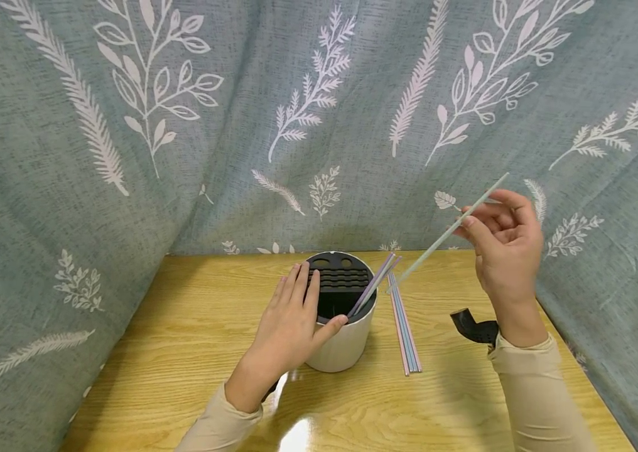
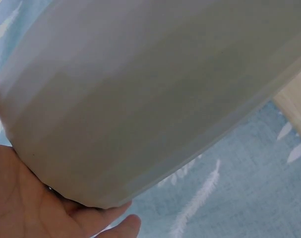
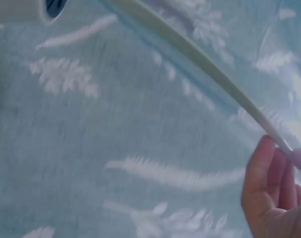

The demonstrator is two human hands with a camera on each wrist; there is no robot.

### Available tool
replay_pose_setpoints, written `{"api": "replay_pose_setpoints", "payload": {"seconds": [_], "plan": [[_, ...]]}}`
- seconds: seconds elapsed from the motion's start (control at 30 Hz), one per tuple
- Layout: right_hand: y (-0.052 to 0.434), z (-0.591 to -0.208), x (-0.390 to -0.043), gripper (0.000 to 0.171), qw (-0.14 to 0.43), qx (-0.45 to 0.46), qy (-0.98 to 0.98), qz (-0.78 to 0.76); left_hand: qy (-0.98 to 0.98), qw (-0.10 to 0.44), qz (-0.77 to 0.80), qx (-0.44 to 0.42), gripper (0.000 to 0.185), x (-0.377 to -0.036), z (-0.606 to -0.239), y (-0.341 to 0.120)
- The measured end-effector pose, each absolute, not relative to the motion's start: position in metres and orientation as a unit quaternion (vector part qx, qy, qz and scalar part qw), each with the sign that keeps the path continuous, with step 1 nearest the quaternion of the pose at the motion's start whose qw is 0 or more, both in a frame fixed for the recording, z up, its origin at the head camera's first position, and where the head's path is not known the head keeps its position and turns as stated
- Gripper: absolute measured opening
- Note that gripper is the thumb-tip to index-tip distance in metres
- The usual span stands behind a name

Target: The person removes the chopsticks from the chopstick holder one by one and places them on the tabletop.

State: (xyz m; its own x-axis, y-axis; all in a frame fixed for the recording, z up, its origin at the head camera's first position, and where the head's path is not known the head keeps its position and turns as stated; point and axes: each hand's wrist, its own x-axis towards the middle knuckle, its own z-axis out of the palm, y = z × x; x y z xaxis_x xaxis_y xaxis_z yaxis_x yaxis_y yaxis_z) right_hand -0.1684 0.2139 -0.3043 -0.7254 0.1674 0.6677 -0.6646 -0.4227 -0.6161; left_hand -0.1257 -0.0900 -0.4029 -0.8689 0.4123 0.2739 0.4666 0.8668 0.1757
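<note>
A white round holder point(image 1: 344, 347) with a black slotted insert point(image 1: 339, 279) stands on the wooden table point(image 1: 183, 339). Two straws point(image 1: 372, 288) lean in it. My left hand point(image 1: 291, 326) holds the holder's side, fingers over the rim and thumb on its front; the left wrist view is filled by the white wall point(image 2: 140, 89) against my palm point(image 2: 26, 198). My right hand point(image 1: 502, 242) is raised right of the holder and pinches a pale green straw point(image 1: 448, 233), its lower tip pointing down towards the holder. The same straw point(image 3: 205, 64) crosses the right wrist view above my fingers point(image 3: 269, 183).
A bundle of several pastel straws point(image 1: 404, 326) lies flat on the table just right of the holder. A teal curtain with white leaf prints point(image 1: 319, 113) hangs close behind and along both sides. A black wrist strap point(image 1: 474, 328) shows at my right sleeve.
</note>
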Motion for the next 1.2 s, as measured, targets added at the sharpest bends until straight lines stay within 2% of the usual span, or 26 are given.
{"api": "replay_pose_setpoints", "payload": {"seconds": [0.13, 0.33, 0.43, 0.57, 0.8, 1.2], "plan": [[0.236, -0.33, -0.178, 0.041, 0.223, 0.185, -0.576, 0.764, -0.958, 0.117, -0.122, -0.23, 0.092, -0.126, -0.403, -0.09], [0.258, -0.402, -0.209, 0.044, 0.091, 0.075, -0.752, 0.649, -0.958, 0.121, -0.12, -0.232, 0.092, -0.127, -0.403, -0.09], [0.263, -0.437, -0.223, 0.05, 0.028, 0.036, -0.793, 0.608, -0.958, 0.119, -0.118, -0.232, 0.092, -0.127, -0.402, -0.09], [0.267, -0.472, -0.235, 0.054, -0.024, 0.012, -0.808, 0.588, -0.958, 0.118, -0.117, -0.232, 0.091, -0.126, -0.402, -0.089], [0.261, -0.502, -0.249, 0.051, -0.08, -0.015, -0.819, 0.568, -0.959, 0.11, -0.12, -0.231, 0.092, -0.125, -0.402, -0.091], [0.248, -0.522, -0.259, 0.044, -0.116, -0.018, -0.844, 0.524, -0.959, 0.112, -0.118, -0.231, 0.092, -0.125, -0.402, -0.091]]}}
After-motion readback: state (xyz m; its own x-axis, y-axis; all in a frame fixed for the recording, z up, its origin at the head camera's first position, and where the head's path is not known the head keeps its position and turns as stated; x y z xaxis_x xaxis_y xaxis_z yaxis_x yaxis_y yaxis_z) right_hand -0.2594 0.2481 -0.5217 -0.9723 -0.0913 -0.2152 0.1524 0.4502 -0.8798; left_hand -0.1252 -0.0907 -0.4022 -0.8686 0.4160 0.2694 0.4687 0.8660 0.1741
